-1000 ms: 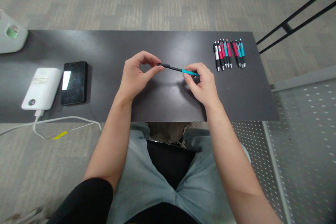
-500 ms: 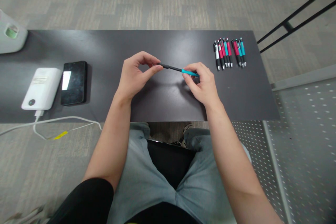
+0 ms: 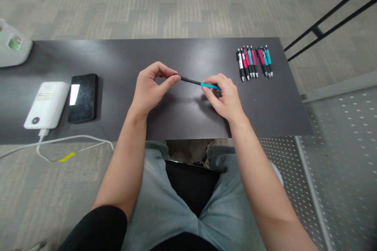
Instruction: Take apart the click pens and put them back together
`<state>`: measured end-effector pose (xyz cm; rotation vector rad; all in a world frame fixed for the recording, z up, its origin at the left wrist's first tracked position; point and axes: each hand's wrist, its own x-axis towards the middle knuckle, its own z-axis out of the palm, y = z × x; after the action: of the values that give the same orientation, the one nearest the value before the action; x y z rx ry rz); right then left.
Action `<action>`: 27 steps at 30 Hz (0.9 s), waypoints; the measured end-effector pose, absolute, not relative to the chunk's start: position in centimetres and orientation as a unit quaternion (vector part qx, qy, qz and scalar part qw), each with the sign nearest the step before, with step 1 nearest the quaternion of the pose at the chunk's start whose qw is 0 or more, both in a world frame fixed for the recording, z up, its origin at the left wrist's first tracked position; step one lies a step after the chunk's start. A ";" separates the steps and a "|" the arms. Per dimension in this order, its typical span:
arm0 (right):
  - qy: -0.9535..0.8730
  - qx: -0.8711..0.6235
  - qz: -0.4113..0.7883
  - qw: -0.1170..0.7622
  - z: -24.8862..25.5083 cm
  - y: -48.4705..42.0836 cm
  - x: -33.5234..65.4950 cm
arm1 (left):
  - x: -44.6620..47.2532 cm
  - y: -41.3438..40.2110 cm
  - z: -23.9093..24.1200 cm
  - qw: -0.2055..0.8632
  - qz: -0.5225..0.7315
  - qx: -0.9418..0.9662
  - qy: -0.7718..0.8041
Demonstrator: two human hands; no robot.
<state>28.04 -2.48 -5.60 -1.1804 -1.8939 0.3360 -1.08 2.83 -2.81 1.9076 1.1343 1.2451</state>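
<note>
A teal and black pen is held level above the middle of a dark table. My left hand pinches its black end between thumb and forefinger. My right hand is closed round the teal end, which its fingers partly hide. At the table's far right lie several more pens, red, teal and one white, side by side in two small groups.
A black phone and a white power bank lie at the table's left, with a white cable hanging off the near edge. A pale container sits at the far left corner. Black metal bars stand to the right.
The view has shifted slightly, so everything sits a little lower in the picture. Both hands keep the same grip on the pen, which now looks a touch thinner at the black end.
</note>
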 end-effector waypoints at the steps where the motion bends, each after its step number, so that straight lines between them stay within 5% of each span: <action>1: -0.760 -0.471 0.134 0.428 -5.6 -2.5 28.0 | -1.0 2.7 -2.7 0.297 0.465 0.719 0.421; 27: -0.777 -0.432 0.144 0.435 -6.2 -2.1 27.7 | 0.0 2.0 -2.3 0.254 0.383 0.785 0.414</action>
<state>27.74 -2.12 -6.21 -1.0754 -1.9332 0.3577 0.03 2.02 -2.31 2.1332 1.1252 1.0415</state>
